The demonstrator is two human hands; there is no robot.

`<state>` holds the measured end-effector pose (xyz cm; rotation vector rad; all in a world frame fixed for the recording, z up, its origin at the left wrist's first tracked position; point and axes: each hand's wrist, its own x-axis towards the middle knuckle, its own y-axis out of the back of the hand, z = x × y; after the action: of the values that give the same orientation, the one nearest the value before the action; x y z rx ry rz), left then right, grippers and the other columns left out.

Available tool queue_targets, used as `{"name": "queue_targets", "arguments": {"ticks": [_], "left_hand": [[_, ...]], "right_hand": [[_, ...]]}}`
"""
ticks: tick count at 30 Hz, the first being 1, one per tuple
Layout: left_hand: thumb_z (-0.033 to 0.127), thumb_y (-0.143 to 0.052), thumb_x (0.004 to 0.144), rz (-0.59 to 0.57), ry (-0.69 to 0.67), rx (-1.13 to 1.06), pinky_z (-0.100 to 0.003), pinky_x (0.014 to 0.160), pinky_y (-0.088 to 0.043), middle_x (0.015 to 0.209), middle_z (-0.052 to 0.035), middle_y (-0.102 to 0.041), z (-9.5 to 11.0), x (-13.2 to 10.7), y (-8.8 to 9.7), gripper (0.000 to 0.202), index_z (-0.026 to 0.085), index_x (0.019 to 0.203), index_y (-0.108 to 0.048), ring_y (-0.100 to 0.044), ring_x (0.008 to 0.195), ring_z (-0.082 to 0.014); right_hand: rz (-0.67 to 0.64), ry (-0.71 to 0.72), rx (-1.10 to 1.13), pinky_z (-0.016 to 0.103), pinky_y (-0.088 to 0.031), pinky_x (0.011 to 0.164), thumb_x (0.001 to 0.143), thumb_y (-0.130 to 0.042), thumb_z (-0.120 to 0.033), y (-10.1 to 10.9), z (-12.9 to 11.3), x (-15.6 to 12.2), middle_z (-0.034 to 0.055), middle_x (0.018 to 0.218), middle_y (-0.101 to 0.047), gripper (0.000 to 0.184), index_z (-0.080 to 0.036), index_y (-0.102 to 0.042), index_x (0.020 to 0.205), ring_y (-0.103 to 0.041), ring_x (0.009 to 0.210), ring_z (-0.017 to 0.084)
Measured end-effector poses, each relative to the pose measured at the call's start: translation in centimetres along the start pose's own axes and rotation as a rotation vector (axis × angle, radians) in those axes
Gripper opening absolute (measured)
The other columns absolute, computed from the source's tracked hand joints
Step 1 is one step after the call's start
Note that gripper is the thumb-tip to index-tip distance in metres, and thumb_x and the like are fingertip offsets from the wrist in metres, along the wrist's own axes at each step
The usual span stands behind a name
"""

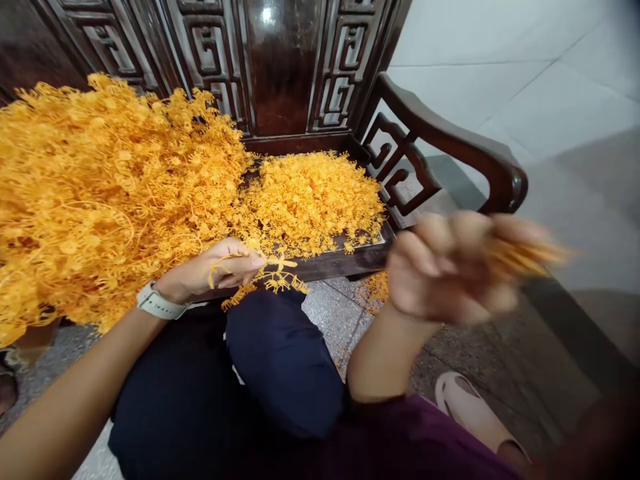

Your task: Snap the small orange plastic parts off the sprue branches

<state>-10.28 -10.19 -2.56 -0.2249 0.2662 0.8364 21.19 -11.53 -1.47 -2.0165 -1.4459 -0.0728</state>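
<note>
My left hand (pixel 223 267) rests at the front edge of a dark carved wooden chair (pixel 445 140), fingers closed on a branching orange plastic sprig (pixel 273 277) that hangs over my knee. A big heap of tangled orange plastic sprigs (pixel 100 193) fills the left of the seat. A lower pile of small loose orange pieces (pixel 313 200) lies on the seat's right half. My right hand (pixel 450 267) is raised near the chair's armrest, blurred by motion, curled round a bunch of orange stems (pixel 525 257) that point right.
My knee in dark blue trousers (pixel 285 360) is bent under the chair's front edge. A pale slipper (pixel 470 410) sits on the speckled floor at lower right. A few orange bits (pixel 375 287) lie below the seat. Pale floor tiles (pixel 500 73) spread behind the armrest.
</note>
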Motion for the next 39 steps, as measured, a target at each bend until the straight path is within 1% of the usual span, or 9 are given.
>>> {"name": "queue_targets", "arguments": {"ticks": [2, 4, 7, 10, 17, 23, 29, 34, 39], "left_hand": [[0.056, -0.074, 0.097, 0.028, 0.058, 0.054, -0.021, 0.041, -0.018, 0.045, 0.0043, -0.039, 0.4, 0.2, -0.6, 0.053, 0.015, 0.065, -0.062, -0.030, 0.040, -0.0063], [0.056, -0.075, 0.096, 0.061, 0.064, 0.085, -0.021, 0.041, -0.019, 0.045, 0.0050, -0.040, 0.6, 0.5, -0.8, 0.051, 0.015, 0.068, -0.063, -0.031, 0.041, -0.0062], [0.056, -0.073, 0.097, 0.085, 0.051, 0.106, -0.020, 0.044, -0.024, 0.047, 0.0053, -0.041, 0.5, 1.0, -0.8, 0.051, 0.014, 0.069, -0.063, -0.032, 0.042, -0.0060], [0.053, -0.076, 0.095, 0.091, 0.049, 0.158, -0.020, 0.044, -0.027, 0.050, 0.0046, -0.043, 0.5, 1.3, -0.8, 0.050, 0.014, 0.067, -0.062, -0.034, 0.043, -0.0061], [0.053, -0.073, 0.097, 0.012, -0.063, 0.274, -0.020, 0.045, -0.029, 0.053, 0.0024, -0.047, 1.6, 2.2, -2.0, 0.051, 0.014, 0.065, -0.063, -0.039, 0.046, -0.0074], [0.057, -0.071, 0.099, -0.061, -0.093, 0.226, -0.021, 0.041, -0.025, 0.050, 0.0023, -0.044, 1.7, 2.2, -2.4, 0.052, 0.013, 0.071, -0.070, -0.036, 0.043, -0.0076], [0.053, -0.070, 0.102, 0.037, -0.148, 0.141, -0.021, 0.038, -0.021, 0.046, 0.0035, -0.042, 2.3, 2.1, -3.4, 0.052, 0.012, 0.071, -0.074, -0.031, 0.038, -0.0055], [0.046, -0.073, 0.101, -0.050, -0.152, 0.183, -0.021, 0.039, -0.018, 0.044, 0.0031, -0.041, 3.3, 2.1, -3.3, 0.056, 0.013, 0.056, -0.061, -0.034, 0.038, -0.0044], [0.042, -0.072, 0.100, -0.049, -0.199, 0.102, -0.024, 0.041, -0.017, 0.043, 0.0038, -0.038, 2.6, 2.3, -2.4, 0.054, 0.014, 0.056, -0.058, -0.030, 0.039, -0.0048]], "right_hand": [[-0.138, -0.012, -0.076, 0.030, -0.045, 0.051, 0.078, -0.083, -0.067, -1.2, 4.8, 0.5, -0.0022, 0.068, -0.051, 0.038, -0.040, -0.077, 0.104, -0.045, 0.056, 0.013], [-0.261, -0.132, -0.324, 0.038, -0.058, 0.071, 0.088, -0.078, -0.060, -2.0, 9.5, 0.7, 0.0052, 0.099, -0.069, 0.047, -0.035, -0.072, 0.127, -0.062, 0.081, 0.019], [-0.241, -0.211, -0.578, 0.047, -0.059, 0.091, 0.090, -0.078, -0.052, -2.5, 13.4, 0.0, 0.0126, 0.128, -0.069, 0.050, -0.027, -0.069, 0.132, -0.066, 0.104, 0.025], [-0.389, -0.295, -0.413, 0.043, -0.058, 0.093, 0.096, -0.073, -0.049, -2.9, 12.7, -1.4, 0.0077, 0.110, -0.074, 0.029, -0.025, -0.075, 0.113, -0.069, 0.101, 0.023], [-0.776, -0.425, -0.071, 0.031, -0.052, 0.074, 0.091, -0.085, -0.047, -5.5, 8.9, -3.0, 0.0009, 0.090, -0.071, 0.028, -0.021, -0.075, 0.097, -0.063, 0.079, 0.014], [-0.589, -0.608, 0.318, 0.028, -0.045, 0.063, 0.096, -0.077, -0.049, -5.5, 9.4, -3.5, 0.0007, 0.080, -0.057, 0.035, -0.022, -0.063, 0.080, -0.052, 0.071, 0.014], [-0.483, -0.771, 0.660, 0.027, -0.046, 0.058, 0.083, -0.085, -0.047, -6.2, 9.0, -4.2, 0.0013, 0.083, -0.047, 0.038, -0.024, -0.055, 0.079, -0.042, 0.071, 0.015], [-0.390, -0.824, 0.893, 0.025, -0.053, 0.066, 0.083, -0.083, -0.031, -7.4, 7.8, -4.9, 0.0006, 0.081, -0.044, 0.037, -0.023, -0.047, 0.075, -0.046, 0.074, 0.015], [-0.219, -0.901, 1.127, 0.022, -0.058, 0.077, 0.089, -0.071, -0.011, -8.3, 6.9, -5.4, 0.0003, 0.088, -0.051, 0.027, -0.022, -0.048, 0.081, -0.057, 0.083, 0.012]]}}
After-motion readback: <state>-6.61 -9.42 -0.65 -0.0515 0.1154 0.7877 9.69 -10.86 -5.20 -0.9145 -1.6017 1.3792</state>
